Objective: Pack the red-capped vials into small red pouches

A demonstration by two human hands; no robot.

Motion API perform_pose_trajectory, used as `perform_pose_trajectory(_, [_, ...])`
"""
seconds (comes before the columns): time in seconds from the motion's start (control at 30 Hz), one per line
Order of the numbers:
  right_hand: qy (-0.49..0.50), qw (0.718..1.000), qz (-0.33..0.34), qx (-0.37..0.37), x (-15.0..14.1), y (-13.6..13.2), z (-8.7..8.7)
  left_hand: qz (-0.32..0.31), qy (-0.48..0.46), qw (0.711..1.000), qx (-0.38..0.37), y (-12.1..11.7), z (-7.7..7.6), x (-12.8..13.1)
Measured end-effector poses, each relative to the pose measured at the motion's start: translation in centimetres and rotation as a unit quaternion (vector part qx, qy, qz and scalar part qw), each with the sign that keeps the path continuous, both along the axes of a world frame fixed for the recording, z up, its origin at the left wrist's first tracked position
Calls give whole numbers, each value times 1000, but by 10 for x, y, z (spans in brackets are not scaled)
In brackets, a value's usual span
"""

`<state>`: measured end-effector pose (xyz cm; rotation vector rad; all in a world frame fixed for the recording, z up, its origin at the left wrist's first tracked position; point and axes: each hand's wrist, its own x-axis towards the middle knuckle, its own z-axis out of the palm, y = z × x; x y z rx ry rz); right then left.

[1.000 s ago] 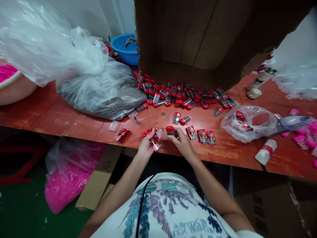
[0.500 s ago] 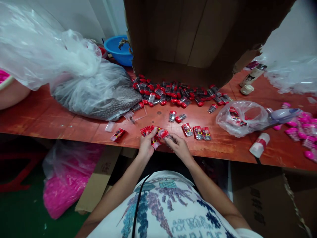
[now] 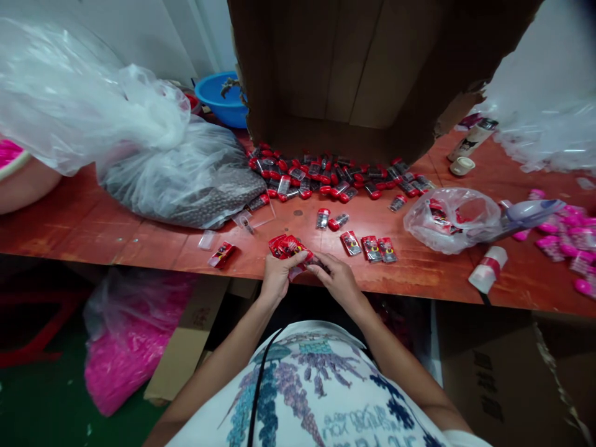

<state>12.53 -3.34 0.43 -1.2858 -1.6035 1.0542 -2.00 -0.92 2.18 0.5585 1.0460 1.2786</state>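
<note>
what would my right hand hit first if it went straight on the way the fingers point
The right hand would most likely meet the red packets held in the left hand first; its fingers look close to or against them, though depth is unclear.

Green floor (image 3: pixel 41 397), blue basin (image 3: pixel 222 99), red-brown tabletop (image 3: pixel 107 223)

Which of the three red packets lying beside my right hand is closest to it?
The leftmost packet, nearest your right hand; a gap sets it apart from the other two, which lie side by side.
</note>
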Motion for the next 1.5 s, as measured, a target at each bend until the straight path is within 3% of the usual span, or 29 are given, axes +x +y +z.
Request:
perform_pose_trajectory(0.17, [41, 997, 17, -58, 3, -2, 2, -35, 3, 999, 28, -2, 6, 3])
perform_pose_trajectory(0.3, [-18, 1000, 8, -7, 7, -3, 4, -23, -6, 1000, 19, -5, 4, 7])
perform_pose_trajectory(0.4, [-32, 999, 14, -9, 9, -4, 2, -21, -11, 1000, 13, -7, 1, 8])
perform_pose_trajectory(0.53, [14, 998, -26, -57, 7, -8, -3, -40, -16, 999, -9, -8, -1, 7])
perform_pose_trajectory(0.73, [37, 996, -73, -29, 2, -16, -8, -19, -26, 998, -46, -11, -6, 10])
perform_pose_trajectory(0.9, [88, 988, -119, -48, -3, -19, -13, -29, -23, 998, -41, -13, -5, 12])
perform_pose_trajectory(1.13, [117, 988, -49, -82, -3, -20, -13, 1, 34, 999, -24, -9, -5, 8])
perform_pose_trajectory(1.33, [240, 952, -91, -168, 1, -17, -12, -85, 40, 995, -13, -10, -1, 8])
perform_pose_trajectory(1.5, [165, 973, -73, -144, 4, -20, -6, -55, 70, 996, -17, -8, -4, 9])
